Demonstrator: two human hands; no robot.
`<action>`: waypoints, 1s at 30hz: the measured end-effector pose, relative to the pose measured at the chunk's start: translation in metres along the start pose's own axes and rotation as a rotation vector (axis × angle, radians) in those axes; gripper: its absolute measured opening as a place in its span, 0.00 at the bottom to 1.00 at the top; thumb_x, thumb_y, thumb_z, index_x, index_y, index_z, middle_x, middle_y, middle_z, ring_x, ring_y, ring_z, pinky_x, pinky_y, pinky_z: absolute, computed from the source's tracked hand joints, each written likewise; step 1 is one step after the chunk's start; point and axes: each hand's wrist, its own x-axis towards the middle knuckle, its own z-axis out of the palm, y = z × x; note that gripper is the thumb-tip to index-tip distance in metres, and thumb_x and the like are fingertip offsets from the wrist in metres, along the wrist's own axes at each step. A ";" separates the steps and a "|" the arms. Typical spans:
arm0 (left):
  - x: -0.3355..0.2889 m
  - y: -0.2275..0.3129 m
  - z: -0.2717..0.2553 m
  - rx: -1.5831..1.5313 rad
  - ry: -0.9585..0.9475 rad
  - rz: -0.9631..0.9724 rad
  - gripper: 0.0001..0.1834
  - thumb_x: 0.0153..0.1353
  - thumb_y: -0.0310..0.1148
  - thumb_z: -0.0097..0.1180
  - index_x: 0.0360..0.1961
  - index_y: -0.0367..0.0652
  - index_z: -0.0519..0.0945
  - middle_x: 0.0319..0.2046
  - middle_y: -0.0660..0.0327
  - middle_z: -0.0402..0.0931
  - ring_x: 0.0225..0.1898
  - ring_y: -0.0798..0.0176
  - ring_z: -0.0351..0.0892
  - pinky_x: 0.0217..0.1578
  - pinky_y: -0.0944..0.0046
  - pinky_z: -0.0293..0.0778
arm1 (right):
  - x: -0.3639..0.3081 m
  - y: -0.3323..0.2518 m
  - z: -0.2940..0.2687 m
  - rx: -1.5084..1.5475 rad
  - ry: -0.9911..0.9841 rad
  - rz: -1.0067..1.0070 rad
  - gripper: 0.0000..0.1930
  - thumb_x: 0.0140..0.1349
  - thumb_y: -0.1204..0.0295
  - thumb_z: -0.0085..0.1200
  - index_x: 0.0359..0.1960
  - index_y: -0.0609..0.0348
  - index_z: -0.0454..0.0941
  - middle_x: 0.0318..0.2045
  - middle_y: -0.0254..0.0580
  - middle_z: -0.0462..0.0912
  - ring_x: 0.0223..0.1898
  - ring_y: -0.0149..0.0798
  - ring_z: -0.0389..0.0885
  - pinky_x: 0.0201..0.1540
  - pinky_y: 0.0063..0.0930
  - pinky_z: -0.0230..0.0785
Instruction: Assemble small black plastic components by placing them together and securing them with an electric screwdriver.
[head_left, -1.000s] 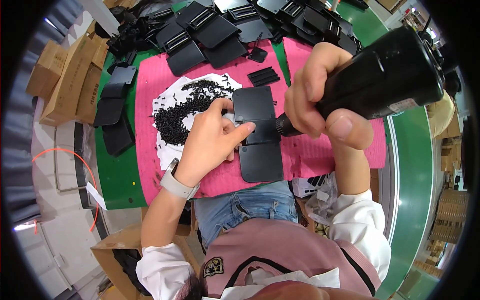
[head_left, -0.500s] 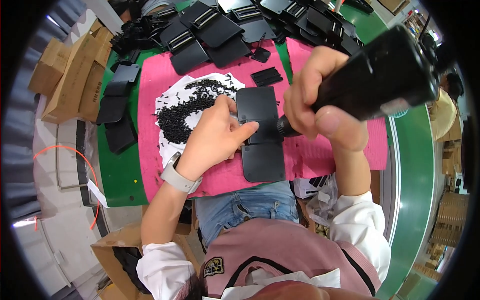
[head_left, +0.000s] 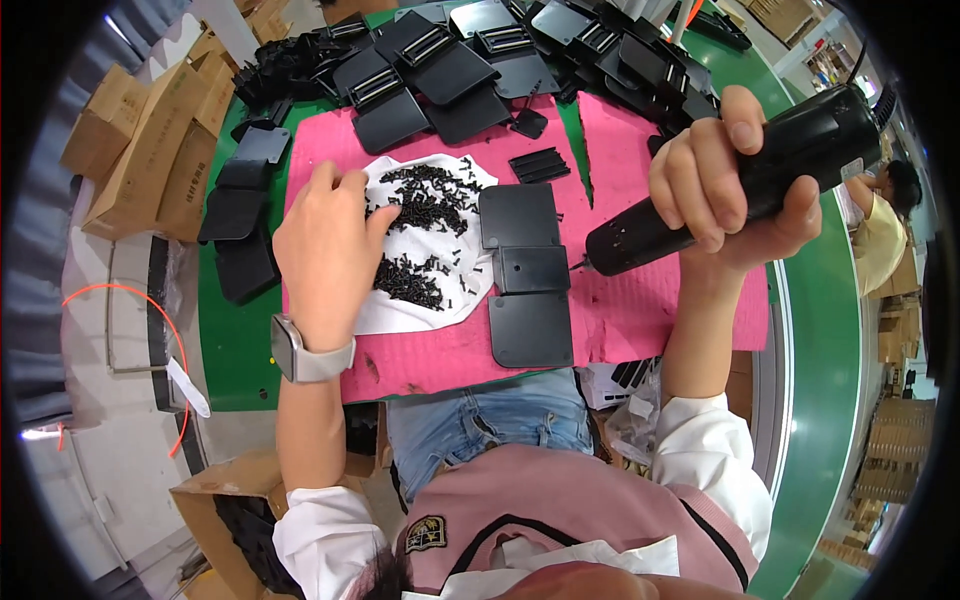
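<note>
My right hand (head_left: pixel 728 190) is wrapped round a black electric screwdriver (head_left: pixel 640 235). Its thin bit points left, close to the right edge of a black hinged-looking plate assembly (head_left: pixel 535 268). That assembly lies on the pink foam mat (head_left: pixel 630 310), with two wide panels and a narrower middle part. Over the left edge of a white cloth (head_left: pixel 420 318) is my left hand (head_left: pixel 325 250), thumb apart from the bent fingers, nothing seen in it. Beside the thumb lie small black screws (head_left: pixel 428 205), heaped in two patches on the cloth; the left hand covers part of them.
Black plate assemblies (head_left: pixel 440 60) crowd the far side of the green table (head_left: pixel 235 360). Several more black plates (head_left: pixel 235 210) lie at the left. Black strips (head_left: pixel 538 165) rest beyond the cloth. Cardboard boxes (head_left: pixel 150 150) stand left. Another person (head_left: pixel 880 230) is at the right.
My left hand has left the plate assembly and moved left to the screws. My right hand has swung the screwdriver off the middle part, to the right, and tilted it lower.
</note>
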 end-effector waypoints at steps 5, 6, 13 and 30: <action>0.002 0.000 0.007 0.090 -0.095 0.006 0.09 0.51 0.32 0.61 0.25 0.37 0.76 0.26 0.55 0.73 0.30 0.50 0.77 0.29 0.54 0.72 | -0.002 -0.004 0.006 -0.008 0.096 0.027 0.21 0.56 0.55 0.58 0.41 0.54 0.66 0.14 0.22 0.70 0.11 0.21 0.69 0.23 0.17 0.65; 0.002 0.002 0.007 0.084 -0.070 -0.011 0.09 0.52 0.31 0.60 0.24 0.37 0.75 0.26 0.54 0.73 0.30 0.49 0.76 0.28 0.53 0.71 | -0.001 -0.003 0.004 -0.005 0.097 0.030 0.21 0.56 0.55 0.58 0.41 0.54 0.66 0.14 0.22 0.70 0.11 0.21 0.69 0.23 0.17 0.65; 0.004 0.003 0.006 -0.045 0.087 -0.053 0.07 0.54 0.29 0.59 0.26 0.36 0.77 0.25 0.53 0.76 0.24 0.52 0.78 0.25 0.58 0.71 | -0.001 0.000 -0.003 -0.003 -0.030 -0.001 0.25 0.60 0.47 0.49 0.45 0.56 0.65 0.18 0.27 0.67 0.13 0.25 0.64 0.23 0.22 0.58; -0.009 0.051 0.001 -1.607 -0.641 -0.290 0.08 0.56 0.22 0.60 0.37 0.33 0.77 0.31 0.58 0.80 0.31 0.68 0.82 0.30 0.74 0.75 | -0.006 0.007 0.010 0.068 0.014 -0.180 0.24 0.62 0.48 0.46 0.50 0.54 0.66 0.21 0.29 0.69 0.19 0.28 0.69 0.34 0.29 0.64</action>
